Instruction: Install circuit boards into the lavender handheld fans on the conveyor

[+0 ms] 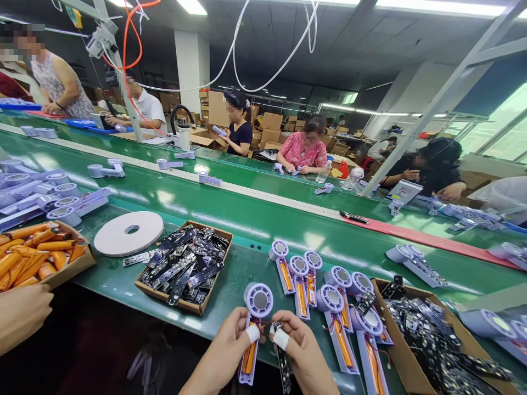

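Note:
My left hand is shut around a lilac handheld fan body, which has a round fan head and an orange battery in its open handle. My right hand pinches a narrow black circuit board close to the fan, and thin wires run between the two. White tape wraps one finger on each hand. Several similar fan bodies lie just beyond my right hand on the green conveyor belt. The fingers hide the spot where the wires join.
A cardboard tray of black circuit boards sits left of my hands, with a tray of orange batteries and a white foam disc beyond. Another board-filled box stands right. A co-worker's hand enters at far left.

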{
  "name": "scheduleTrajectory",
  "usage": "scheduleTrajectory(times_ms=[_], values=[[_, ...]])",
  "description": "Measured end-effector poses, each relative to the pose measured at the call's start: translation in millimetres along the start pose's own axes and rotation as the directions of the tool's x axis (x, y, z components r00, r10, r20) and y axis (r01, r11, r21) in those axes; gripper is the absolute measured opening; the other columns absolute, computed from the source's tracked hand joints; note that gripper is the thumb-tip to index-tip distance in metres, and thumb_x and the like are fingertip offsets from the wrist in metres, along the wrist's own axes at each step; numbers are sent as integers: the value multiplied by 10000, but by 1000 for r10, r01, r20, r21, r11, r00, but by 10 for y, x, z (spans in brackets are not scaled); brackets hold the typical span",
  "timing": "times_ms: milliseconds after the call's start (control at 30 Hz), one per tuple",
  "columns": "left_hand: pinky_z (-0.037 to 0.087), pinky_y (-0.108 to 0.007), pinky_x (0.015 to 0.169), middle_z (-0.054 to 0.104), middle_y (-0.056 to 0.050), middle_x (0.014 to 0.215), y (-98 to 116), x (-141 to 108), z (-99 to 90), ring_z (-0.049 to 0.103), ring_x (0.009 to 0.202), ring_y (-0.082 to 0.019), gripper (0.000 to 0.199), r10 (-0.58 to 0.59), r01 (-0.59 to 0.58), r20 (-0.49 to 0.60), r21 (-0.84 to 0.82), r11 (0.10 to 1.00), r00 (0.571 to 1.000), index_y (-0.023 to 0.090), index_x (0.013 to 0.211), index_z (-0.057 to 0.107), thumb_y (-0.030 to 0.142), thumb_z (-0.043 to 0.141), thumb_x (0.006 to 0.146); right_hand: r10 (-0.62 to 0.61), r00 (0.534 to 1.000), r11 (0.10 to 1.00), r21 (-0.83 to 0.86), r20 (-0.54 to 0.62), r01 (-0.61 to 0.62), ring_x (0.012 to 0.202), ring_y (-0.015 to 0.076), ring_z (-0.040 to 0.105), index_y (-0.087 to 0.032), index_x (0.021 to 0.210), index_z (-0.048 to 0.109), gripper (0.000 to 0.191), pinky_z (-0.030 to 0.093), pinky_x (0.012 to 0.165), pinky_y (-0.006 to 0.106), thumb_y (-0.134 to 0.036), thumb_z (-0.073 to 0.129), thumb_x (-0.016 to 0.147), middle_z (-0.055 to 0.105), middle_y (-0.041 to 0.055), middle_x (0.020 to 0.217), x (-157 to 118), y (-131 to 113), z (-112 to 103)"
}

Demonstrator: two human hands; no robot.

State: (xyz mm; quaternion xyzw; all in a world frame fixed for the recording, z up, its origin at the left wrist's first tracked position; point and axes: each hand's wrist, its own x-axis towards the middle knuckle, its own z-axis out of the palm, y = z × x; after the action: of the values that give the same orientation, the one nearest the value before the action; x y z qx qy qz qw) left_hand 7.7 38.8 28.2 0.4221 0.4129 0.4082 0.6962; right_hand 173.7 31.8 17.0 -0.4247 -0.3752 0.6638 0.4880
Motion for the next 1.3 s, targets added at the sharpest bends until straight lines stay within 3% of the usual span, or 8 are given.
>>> scheduleTrajectory(times_ms=[267,433,533,633,733,833,967,1300], values=[[496,-296,732,689,-31,840,55,-36,28,637,817,-221,507,165,-78,-341,254,964,925,210,966,604,646,615,707,-217,964,918,-369,-152,148,578,126,522,-193,935,564,286,404,512,219,-378,675,749,591,-7,720,30,-118,309],[479,-264,616,646,4,746,-11,110,-139,589,675,-192,493,181,-69,-349,309,949,920,204,946,597,599,679,663,-375,927,416,-889,21,188,687,172,616,-215,899,605,115,413,628,246,-238,493,890,683,31,786,-38,-150,281],[452,-244,566,599,35,669,-94,186,-220,544,609,-171,383,187,-88,-259,349,933,948,212,922,596,528,664,716,-276,932,93,-959,234,269,607,196,622,-234,891,637,160,379,570,253,-360,540,882,684,20,691,-115,-209,232],[460,-243,605,608,35,682,-121,212,-207,568,664,-181,289,190,-102,-201,382,918,961,221,867,619,472,659,728,-182,896,-31,-914,404,405,566,192,617,-247,924,666,224,350,543,249,-438,622,815,679,-1,645,-160,-286,184],[475,-253,632,618,26,696,-87,182,-120,588,696,-187,260,111,-46,-204,298,953,973,216,848,630,448,648,733,-164,874,75,-878,457,473,597,159,621,-238,820,674,77,341,570,236,-306,638,817,703,-8,701,-163,-308,147],[466,-255,597,615,19,722,-66,122,-50,566,629,-158,273,-18,30,-132,87,996,991,201,893,613,457,577,805,-154,905,379,-822,396,425,577,122,586,-210,678,636,195,351,607,216,-248,590,863,663,-28,639,-143,-233,145],[443,-248,613,588,27,741,-106,34,-31,549,643,-141,276,-39,31,-68,-118,992,997,199,972,591,442,482,899,-13,977,779,-610,215,144,490,98,486,-185,553,534,458,355,558,199,-413,467,945,503,-44,503,-110,-34,194],[452,-304,898,663,-47,1079,-114,-128,105,590,1049,-225,407,17,-24,-66,-120,993,998,223,1144,577,311,696,765,-16,994,939,-342,-111,-23,561,120,426,-198,591,465,609,379,567,235,-763,426,814,453,-21,577,-166,258,236]])
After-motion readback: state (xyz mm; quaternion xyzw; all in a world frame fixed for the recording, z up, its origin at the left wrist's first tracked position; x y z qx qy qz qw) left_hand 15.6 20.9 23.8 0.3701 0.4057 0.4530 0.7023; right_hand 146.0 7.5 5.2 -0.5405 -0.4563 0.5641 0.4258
